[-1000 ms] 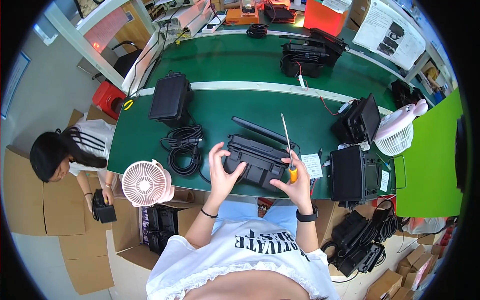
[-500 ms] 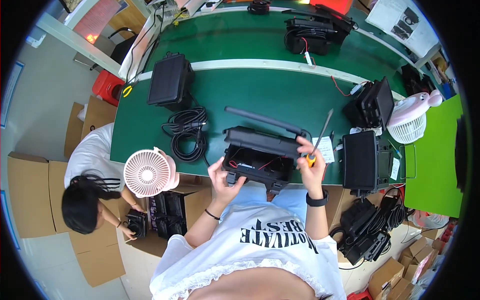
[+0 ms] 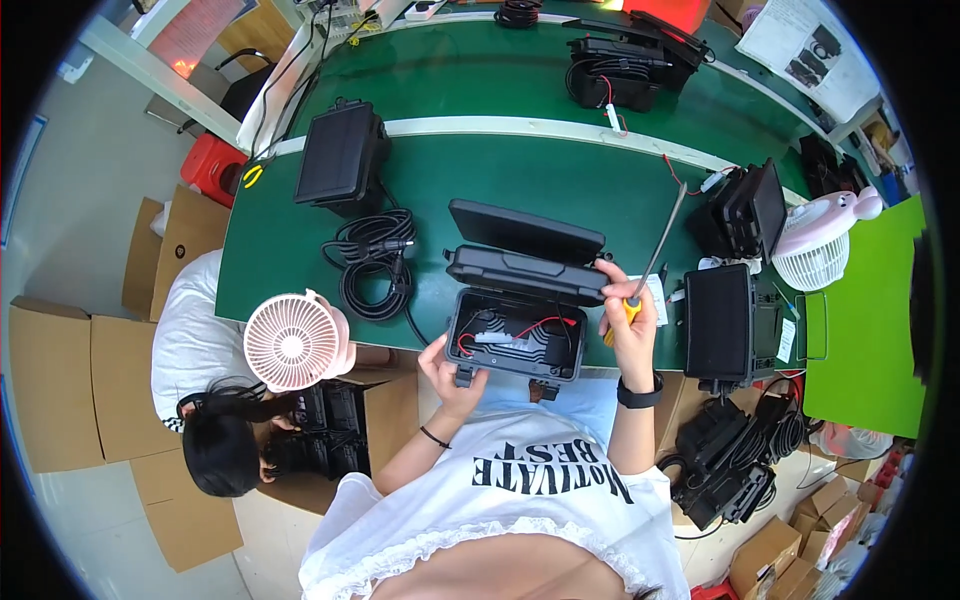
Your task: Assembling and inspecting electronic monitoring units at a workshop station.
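Note:
A black plastic box (image 3: 519,372) sits at the near edge of the green table, its lid (image 3: 525,272) tipped back and a flat black panel (image 3: 525,230) raised behind the lid. Inside lie red wires and a small white connector (image 3: 493,338). My left hand (image 3: 455,385) grips the front left corner beside a latch. My right hand (image 3: 630,335) is closed round a yellow-handled screwdriver (image 3: 663,243), whose shaft points up and away. Fingertips of that hand touch the lid's right end. A coiled black cable (image 3: 375,265) lies left of the box.
A pink fan (image 3: 292,342) stands at the table's left edge, a pink-white fan (image 3: 815,250) at the right. Other black boxes (image 3: 340,155) stand on the table. At left, another person (image 3: 215,350) bends over a carton (image 3: 390,435) of black boxes. Paper (image 3: 655,295) lies right of my box.
The lid and its panel have swung further back, showing more of the box's inside. The screwdriver has shifted slightly right in my right hand. The other person has leaned further over the carton.

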A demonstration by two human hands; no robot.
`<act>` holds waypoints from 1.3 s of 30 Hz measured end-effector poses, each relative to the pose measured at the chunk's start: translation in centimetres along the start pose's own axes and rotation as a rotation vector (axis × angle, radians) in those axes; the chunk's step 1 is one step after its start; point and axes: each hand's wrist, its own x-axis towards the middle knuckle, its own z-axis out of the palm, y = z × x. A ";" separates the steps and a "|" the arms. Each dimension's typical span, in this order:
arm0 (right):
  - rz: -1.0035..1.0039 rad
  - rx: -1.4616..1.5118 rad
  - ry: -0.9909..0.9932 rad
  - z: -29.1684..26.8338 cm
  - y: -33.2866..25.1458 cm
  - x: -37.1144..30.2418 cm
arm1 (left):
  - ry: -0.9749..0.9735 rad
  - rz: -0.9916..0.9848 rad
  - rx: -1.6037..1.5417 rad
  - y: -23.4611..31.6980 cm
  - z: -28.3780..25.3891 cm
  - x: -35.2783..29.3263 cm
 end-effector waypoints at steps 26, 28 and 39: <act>-0.184 -0.576 -0.112 0.1 1.3 -2.0 | -0.321 -0.220 -0.164 3.1 -1.2 12.5; -0.216 -0.605 -0.117 0.0 1.3 -2.3 | -0.278 -0.325 -0.351 3.8 -1.3 12.9; -0.164 -0.539 -0.105 -0.3 1.6 -1.8 | -0.276 -0.389 -0.533 1.6 1.1 13.7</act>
